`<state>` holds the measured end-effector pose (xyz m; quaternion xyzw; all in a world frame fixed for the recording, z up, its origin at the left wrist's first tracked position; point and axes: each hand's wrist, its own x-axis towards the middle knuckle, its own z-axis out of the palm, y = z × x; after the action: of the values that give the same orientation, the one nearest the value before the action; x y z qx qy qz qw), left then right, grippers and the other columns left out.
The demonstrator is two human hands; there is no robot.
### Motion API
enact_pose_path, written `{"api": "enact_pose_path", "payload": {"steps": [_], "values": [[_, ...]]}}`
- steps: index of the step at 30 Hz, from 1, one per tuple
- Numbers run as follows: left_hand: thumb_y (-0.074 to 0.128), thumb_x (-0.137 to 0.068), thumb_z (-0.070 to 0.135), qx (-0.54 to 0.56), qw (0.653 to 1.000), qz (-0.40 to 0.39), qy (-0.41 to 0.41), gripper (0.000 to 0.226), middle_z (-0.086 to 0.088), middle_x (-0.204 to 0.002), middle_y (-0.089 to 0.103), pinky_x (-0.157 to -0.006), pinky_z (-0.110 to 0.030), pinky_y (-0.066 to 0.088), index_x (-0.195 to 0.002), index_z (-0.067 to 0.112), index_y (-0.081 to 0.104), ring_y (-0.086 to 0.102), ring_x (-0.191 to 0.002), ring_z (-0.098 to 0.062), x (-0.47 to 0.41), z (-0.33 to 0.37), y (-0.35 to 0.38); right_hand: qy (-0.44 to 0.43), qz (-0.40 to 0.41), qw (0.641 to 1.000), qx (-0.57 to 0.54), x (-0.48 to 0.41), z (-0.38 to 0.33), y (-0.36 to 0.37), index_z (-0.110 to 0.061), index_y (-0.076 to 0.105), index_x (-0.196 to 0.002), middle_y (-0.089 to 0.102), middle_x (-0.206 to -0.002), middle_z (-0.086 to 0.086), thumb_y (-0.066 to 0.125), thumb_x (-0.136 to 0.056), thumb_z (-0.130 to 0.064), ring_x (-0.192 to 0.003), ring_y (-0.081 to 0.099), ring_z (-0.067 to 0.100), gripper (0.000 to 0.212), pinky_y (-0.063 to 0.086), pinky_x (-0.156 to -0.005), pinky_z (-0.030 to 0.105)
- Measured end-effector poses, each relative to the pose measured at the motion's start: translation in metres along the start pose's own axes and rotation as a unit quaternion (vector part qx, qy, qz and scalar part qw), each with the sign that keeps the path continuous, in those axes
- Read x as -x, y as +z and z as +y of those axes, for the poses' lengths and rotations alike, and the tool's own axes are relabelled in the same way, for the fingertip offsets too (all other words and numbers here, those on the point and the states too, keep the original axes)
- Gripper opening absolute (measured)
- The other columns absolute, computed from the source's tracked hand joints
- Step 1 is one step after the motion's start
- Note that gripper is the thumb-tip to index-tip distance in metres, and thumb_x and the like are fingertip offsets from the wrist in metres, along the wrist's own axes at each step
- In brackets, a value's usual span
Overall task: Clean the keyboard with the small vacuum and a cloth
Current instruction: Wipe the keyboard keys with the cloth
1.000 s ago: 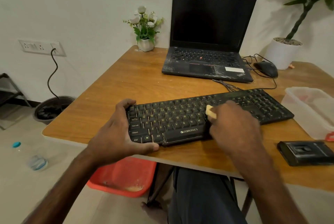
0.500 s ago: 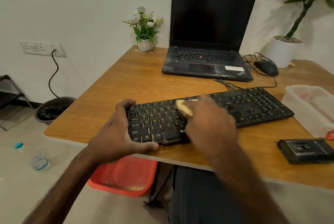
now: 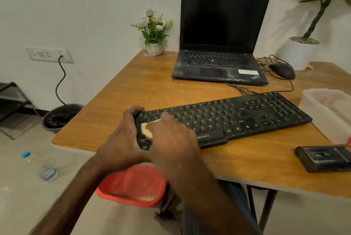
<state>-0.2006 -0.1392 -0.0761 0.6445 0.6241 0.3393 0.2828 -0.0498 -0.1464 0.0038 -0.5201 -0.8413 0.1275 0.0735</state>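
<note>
Black keyboard (image 3: 237, 120) lies slantwise near the front edge of the wooden table (image 3: 152, 86), with a pale yellow cloth (image 3: 146, 130) pressed on its left-hand keys.

To wipe well, keep the strokes short and light along the rows so no key is levered up, and keep the board pinned so it cannot skate. The left hand (image 3: 121, 139) curls round the keyboard's left end, fingers (image 3: 133, 110) hooked over the far edge, steadying it. The right hand (image 3: 174, 139) is closed on the bunched cloth; it is blurred, so how tightly it pinches I cannot tell.
</note>
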Motion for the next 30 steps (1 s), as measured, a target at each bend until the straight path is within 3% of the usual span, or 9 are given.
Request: {"api": "enact_pose_path", "payload": {"steps": [3, 7, 11, 15, 18, 21, 25, 28, 30], "values": [[0.085, -0.041, 0.078, -0.044, 0.999, -0.02, 0.021, 0.129, 0.026, -0.13, 0.042, -0.099, -0.024, 0.044, -0.141, 0.044, 0.012, 0.049, -0.121, 0.005, 0.007, 0.01, -0.011, 0.108, 0.074, 0.991, 0.0, 0.017, 0.055, -0.031, -0.022, 0.052, -0.135, 0.043, -0.126, 0.001, 0.057, -0.095, -0.022, -0.09, 0.053, 0.012, 0.04, 0.047, -0.08, 0.029], [0.079, -0.039, 0.084, -0.06, 0.998, -0.013, 0.026, 0.128, 0.033, -0.13, 0.037, -0.1, -0.021, 0.042, -0.14, 0.047, 0.01, 0.046, -0.119, 0.012, 0.013, 0.019, -0.016, 0.18, 0.071, 0.981, 0.037, 0.021, 0.071, -0.037, -0.017, 0.056, -0.125, 0.042, -0.134, 0.005, 0.057, -0.096, -0.021, -0.088, 0.055, 0.013, 0.029, 0.046, -0.073, 0.026], [0.081, -0.041, 0.079, -0.064, 0.997, -0.009, 0.031, 0.125, 0.031, -0.13, 0.04, -0.093, -0.018, 0.044, -0.139, 0.047, 0.01, 0.051, -0.114, 0.011, 0.01, 0.021, -0.013, 0.086, 0.045, 0.995, 0.02, 0.015, 0.023, -0.017, -0.013, 0.055, -0.124, 0.036, -0.137, 0.008, 0.062, -0.093, -0.024, -0.097, 0.057, 0.018, 0.034, 0.05, -0.077, 0.03], [0.074, -0.054, 0.066, -0.054, 0.998, 0.007, 0.023, 0.104, 0.021, -0.129, 0.046, -0.087, -0.024, 0.05, -0.134, 0.056, 0.008, 0.056, -0.106, 0.009, 0.013, 0.02, -0.013, -0.033, -0.003, 0.999, 0.017, 0.01, -0.02, -0.007, -0.011, 0.044, -0.135, 0.038, -0.134, 0.014, 0.058, -0.094, -0.017, -0.11, 0.055, 0.03, 0.044, 0.049, -0.079, 0.04], [0.075, -0.058, 0.061, -0.052, 0.998, 0.014, 0.029, 0.098, 0.018, -0.133, 0.045, -0.087, -0.023, 0.047, -0.129, 0.059, 0.007, 0.053, -0.107, 0.007, 0.013, 0.021, -0.012, -0.069, 0.022, 0.997, 0.013, 0.013, -0.019, -0.006, -0.017, 0.042, -0.139, 0.04, -0.133, 0.01, 0.056, -0.094, -0.014, -0.112, 0.054, 0.028, 0.047, 0.043, -0.076, 0.037], [0.08, -0.042, 0.075, -0.053, 0.998, 0.0, 0.03, 0.12, 0.028, -0.131, 0.042, -0.086, -0.018, 0.047, -0.136, 0.049, 0.01, 0.055, -0.109, 0.007, 0.013, 0.023, -0.014, -0.041, 0.063, 0.997, -0.001, 0.022, 0.012, -0.013, -0.025, 0.048, -0.137, 0.039, -0.131, 0.001, 0.057, -0.094, -0.022, -0.109, 0.053, 0.019, 0.044, 0.043, -0.082, 0.033], [0.077, -0.041, 0.086, -0.067, 0.997, -0.004, 0.035, 0.127, 0.03, -0.132, 0.04, -0.098, -0.025, 0.045, -0.14, 0.046, 0.009, 0.051, -0.118, 0.006, 0.012, 0.021, -0.015, 0.106, 0.126, 0.986, 0.025, 0.042, 0.074, -0.04, -0.028, 0.042, -0.142, 0.04, -0.129, -0.003, 0.054, -0.097, -0.023, -0.094, 0.049, 0.009, 0.047, 0.045, -0.08, 0.024], [0.076, -0.042, 0.086, -0.073, 0.997, -0.001, 0.036, 0.125, 0.024, -0.133, 0.043, -0.099, -0.027, 0.045, -0.14, 0.046, 0.009, 0.052, -0.119, 0.003, 0.012, 0.022, -0.014, 0.2, 0.107, 0.972, 0.067, 0.043, 0.092, -0.042, -0.023, 0.049, -0.136, 0.04, -0.132, 0.002, 0.053, -0.097, -0.023, -0.086, 0.047, 0.012, 0.039, 0.046, -0.073, 0.028], [0.076, -0.043, 0.086, -0.073, 0.997, -0.005, 0.034, 0.126, 0.02, -0.135, 0.043, -0.099, -0.027, 0.046, -0.141, 0.044, 0.009, 0.052, -0.119, 0.001, 0.012, 0.023, -0.014, 0.188, 0.086, 0.977, 0.06, 0.042, 0.08, -0.033, -0.02, 0.052, -0.129, 0.039, -0.136, 0.004, 0.053, -0.098, -0.024, -0.081, 0.045, 0.01, 0.031, 0.043, -0.069, 0.023]]}}
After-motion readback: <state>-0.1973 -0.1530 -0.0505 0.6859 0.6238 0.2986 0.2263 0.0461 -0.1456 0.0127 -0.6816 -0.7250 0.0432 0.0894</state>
